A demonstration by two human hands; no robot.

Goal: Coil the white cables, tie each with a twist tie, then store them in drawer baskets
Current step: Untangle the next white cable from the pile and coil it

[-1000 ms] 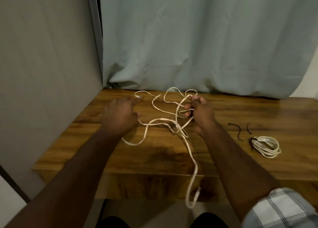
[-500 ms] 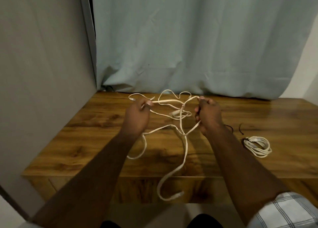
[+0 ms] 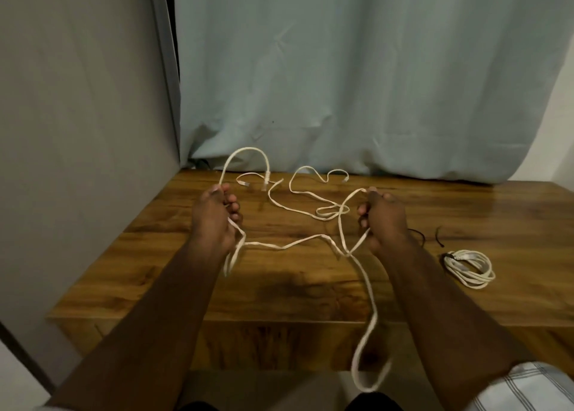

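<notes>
Both hands raised over the table (image 3: 310,289), wide apart, each gripping the same loose white cable (image 3: 296,243). Left hand (image 3: 212,218) near the table's left edge, fingers curled round the cable; a loop arches up from the fist toward the back edge and ends in a plug (image 3: 266,180) hanging just above the wood. Two strands hang below the left fist. Right hand (image 3: 383,216) toward the middle-right, fingers curled round another part of the cable. Between the hands the cable sags across the table in a low span, and more of it lies in loose bends near the back edge. One long loop drops over the front edge and hangs below the tabletop.

Second cable, already coiled (image 3: 469,267), lies flat near the right edge. Two dark twist ties (image 3: 438,236) lie on the wood just behind the coil, close to the right wrist. Pale curtain (image 3: 341,69) hangs behind the back edge, wall (image 3: 77,131) along the left.
</notes>
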